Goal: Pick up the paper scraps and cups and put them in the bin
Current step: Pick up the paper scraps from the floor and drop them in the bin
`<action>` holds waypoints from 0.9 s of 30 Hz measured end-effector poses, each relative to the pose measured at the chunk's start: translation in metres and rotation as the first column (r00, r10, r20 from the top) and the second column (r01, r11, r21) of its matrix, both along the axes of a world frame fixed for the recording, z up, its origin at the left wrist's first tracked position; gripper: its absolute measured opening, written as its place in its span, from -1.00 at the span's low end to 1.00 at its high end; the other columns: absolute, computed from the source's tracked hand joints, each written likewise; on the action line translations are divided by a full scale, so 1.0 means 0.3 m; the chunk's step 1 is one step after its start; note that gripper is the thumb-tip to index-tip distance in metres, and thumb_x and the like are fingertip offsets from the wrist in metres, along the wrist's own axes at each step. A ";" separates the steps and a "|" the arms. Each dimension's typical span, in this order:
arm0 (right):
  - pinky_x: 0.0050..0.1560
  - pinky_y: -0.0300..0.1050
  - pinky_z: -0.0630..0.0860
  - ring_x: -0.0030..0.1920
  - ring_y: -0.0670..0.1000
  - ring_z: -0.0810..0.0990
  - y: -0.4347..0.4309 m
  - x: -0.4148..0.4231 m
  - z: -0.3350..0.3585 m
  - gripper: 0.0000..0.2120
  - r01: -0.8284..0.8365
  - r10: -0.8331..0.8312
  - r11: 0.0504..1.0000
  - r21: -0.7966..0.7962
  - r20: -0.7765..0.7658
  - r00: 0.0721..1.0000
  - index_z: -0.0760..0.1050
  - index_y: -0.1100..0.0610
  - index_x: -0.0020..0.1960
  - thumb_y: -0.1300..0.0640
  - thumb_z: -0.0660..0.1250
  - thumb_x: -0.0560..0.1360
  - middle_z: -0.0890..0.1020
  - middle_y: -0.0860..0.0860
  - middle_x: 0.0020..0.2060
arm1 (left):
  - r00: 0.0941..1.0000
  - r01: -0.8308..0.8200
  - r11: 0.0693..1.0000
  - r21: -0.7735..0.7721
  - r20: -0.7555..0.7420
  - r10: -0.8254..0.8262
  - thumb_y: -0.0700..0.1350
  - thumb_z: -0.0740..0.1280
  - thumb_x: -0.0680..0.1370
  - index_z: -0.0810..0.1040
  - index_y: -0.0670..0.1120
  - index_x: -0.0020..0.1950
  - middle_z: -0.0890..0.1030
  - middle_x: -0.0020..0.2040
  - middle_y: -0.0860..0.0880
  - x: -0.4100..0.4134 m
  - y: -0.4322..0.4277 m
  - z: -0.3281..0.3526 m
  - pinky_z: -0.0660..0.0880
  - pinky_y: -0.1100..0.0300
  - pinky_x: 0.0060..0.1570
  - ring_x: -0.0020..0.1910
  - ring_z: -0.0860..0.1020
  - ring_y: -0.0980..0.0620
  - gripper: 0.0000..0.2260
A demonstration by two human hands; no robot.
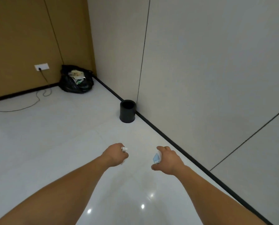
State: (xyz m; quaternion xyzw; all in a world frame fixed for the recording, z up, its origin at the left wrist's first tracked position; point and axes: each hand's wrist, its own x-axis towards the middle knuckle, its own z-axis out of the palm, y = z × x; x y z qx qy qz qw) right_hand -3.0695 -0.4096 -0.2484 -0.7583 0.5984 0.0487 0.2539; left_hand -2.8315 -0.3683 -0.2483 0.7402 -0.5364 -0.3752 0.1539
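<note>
Two bare forearms are out in front, two hands, both full. The left hand (115, 154) is balled tight round a crumpled white paper scrap (124, 149); soft, creased paper pokes out at the far side of the fist, and another bit shows at the near side, so it counts as one wad as far as can be told. The right hand (168, 158) has its fingers curled over one light blue and white paper cup (157, 157), smooth-sided and held against the palm, on the inner side of that hand. The cup's long axis runs roughly away from the person. Which end is the mouth cannot be told. Straight ahead of both grips, well apart from them, stands the one matte black round bin (127, 115), upright, its open mouth dark, its far side up against the black skirting (168, 137) of the pale grey panelled wall (200, 62). That skirting runs back past the outer side of the right hand. Beneath both hands lies a glossy white floor (54, 143), shiny enough to catch three spots of light near the elbows. Far beyond the left fist, in the corner, slumps one crinkled black plastic bag (65, 86), open and stuffed with rubbish. Beside it a white wall socket (44, 66) feeds one thin dark cable (5, 111) that trails across the floor.
</note>
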 end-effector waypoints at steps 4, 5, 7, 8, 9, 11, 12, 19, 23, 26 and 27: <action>0.23 -0.05 0.41 0.36 0.08 0.32 -0.131 0.228 0.013 -0.11 -0.086 0.087 0.996 -0.028 0.019 0.996 0.10 -0.02 0.54 -0.17 0.45 0.35 0.27 -0.02 0.42 | 0.997 -0.074 0.997 -0.026 0.003 0.074 -0.10 0.27 0.49 0.50 -0.06 0.01 0.56 -0.17 0.02 0.170 -0.098 0.034 0.43 0.23 -0.26 -0.17 0.54 0.03 -0.87; 0.23 -0.05 0.40 0.36 0.09 0.33 -0.166 0.273 0.013 -0.11 -0.109 0.110 0.993 -0.038 0.019 0.994 0.10 -0.02 0.54 -0.18 0.45 0.35 0.27 -0.02 0.42 | 0.996 -0.084 0.996 -0.025 0.002 0.084 -0.10 0.27 0.49 0.51 -0.05 0.04 0.57 -0.17 0.02 0.199 -0.129 0.036 0.42 0.23 -0.28 -0.20 0.54 0.05 -0.85; 0.24 -0.04 0.39 0.36 0.09 0.33 -0.244 0.352 0.006 -0.11 -0.147 0.148 0.988 -0.051 0.022 0.989 0.11 -0.02 0.54 -0.18 0.46 0.35 0.28 -0.02 0.42 | 0.996 -0.090 0.996 -0.016 0.005 0.090 -0.10 0.27 0.50 0.51 -0.05 0.07 0.58 -0.14 0.01 0.247 -0.195 0.033 0.41 0.24 -0.29 -0.20 0.54 0.04 -0.83; 0.25 -0.04 0.39 0.36 0.09 0.33 -0.289 0.386 0.001 -0.11 -0.160 0.162 0.986 -0.053 0.023 0.987 0.10 -0.02 0.54 -0.17 0.46 0.35 0.28 -0.02 0.42 | 0.996 -0.085 0.996 -0.011 0.011 0.085 -0.10 0.27 0.50 0.51 -0.06 0.09 0.59 -0.10 -0.02 0.271 -0.233 0.029 0.42 0.23 -0.27 -0.17 0.55 0.02 -0.82; 0.25 -0.04 0.39 0.36 0.09 0.33 -0.340 0.417 -0.006 -0.11 -0.170 0.171 0.984 -0.053 0.020 0.985 0.10 -0.02 0.54 -0.17 0.46 0.35 0.27 -0.01 0.42 | 0.997 -0.076 0.997 -0.004 0.021 0.076 -0.10 0.26 0.50 0.50 -0.07 0.10 0.60 -0.06 -0.04 0.297 -0.274 0.024 0.43 0.22 -0.23 -0.12 0.57 -0.02 -0.81; 0.26 -0.03 0.39 0.36 0.10 0.32 -0.452 0.472 -0.024 -0.11 -0.177 0.178 0.983 -0.044 0.011 0.984 0.09 -0.02 0.55 -0.16 0.46 0.36 0.26 -0.01 0.43 | 0.997 -0.063 0.998 0.012 0.050 0.062 -0.11 0.26 0.51 0.50 -0.09 0.11 0.61 -0.02 -0.07 0.356 -0.365 0.015 0.45 0.16 -0.16 -0.03 0.58 -0.08 -0.81; 0.26 -0.03 0.39 0.36 0.10 0.32 -0.511 0.497 -0.033 -0.11 -0.177 0.177 0.984 -0.038 0.009 0.984 0.09 -0.02 0.55 -0.15 0.46 0.36 0.26 -0.01 0.43 | 0.996 -0.064 0.998 0.019 0.063 0.063 -0.11 0.25 0.51 0.49 -0.10 0.10 0.61 -0.01 -0.09 0.390 -0.416 0.012 0.46 0.14 -0.14 -0.01 0.58 -0.09 -0.81; 0.25 -0.03 0.41 0.34 0.11 0.32 -0.958 0.671 -0.080 -0.12 -0.213 0.212 0.977 -0.003 -0.012 0.977 0.09 -0.01 0.54 -0.12 0.45 0.35 0.28 0.00 0.40 | 0.986 -0.151 0.988 0.030 0.083 0.148 -0.13 0.23 0.51 0.50 -0.07 0.10 0.62 -0.01 -0.11 0.608 -0.802 0.001 0.47 0.15 -0.17 -0.16 0.54 -0.04 -0.81; 0.26 -0.03 0.39 0.35 0.11 0.31 -1.165 0.791 -0.095 -0.12 -0.244 0.244 0.970 0.020 -0.020 0.969 0.09 -0.01 0.54 -0.13 0.44 0.36 0.28 0.01 0.42 | 0.987 -0.143 0.989 0.048 0.088 0.138 -0.11 0.25 0.53 0.49 -0.07 0.13 0.62 -0.04 -0.09 0.724 -0.981 -0.024 0.46 0.18 -0.19 -0.18 0.54 -0.02 -0.81; 0.26 -0.02 0.39 0.35 0.11 0.31 -1.309 0.895 -0.120 -0.12 -0.250 0.250 0.968 0.033 -0.021 0.968 0.09 -0.01 0.54 -0.12 0.44 0.36 0.27 0.01 0.42 | 0.988 -0.133 0.988 0.077 0.095 0.125 -0.11 0.26 0.53 0.49 -0.09 0.14 0.61 -0.06 -0.06 0.832 -1.126 -0.061 0.44 0.22 -0.21 -0.14 0.56 -0.03 -0.80; 0.26 -0.02 0.39 0.35 0.11 0.31 -1.361 0.934 -0.129 -0.12 -0.244 0.245 0.969 0.034 -0.017 0.969 0.08 -0.01 0.55 -0.12 0.44 0.36 0.26 0.01 0.42 | 0.988 -0.135 0.988 0.079 0.088 0.128 -0.10 0.26 0.53 0.49 -0.09 0.15 0.61 -0.05 -0.07 0.872 -1.183 -0.076 0.44 0.21 -0.21 -0.11 0.57 -0.04 -0.79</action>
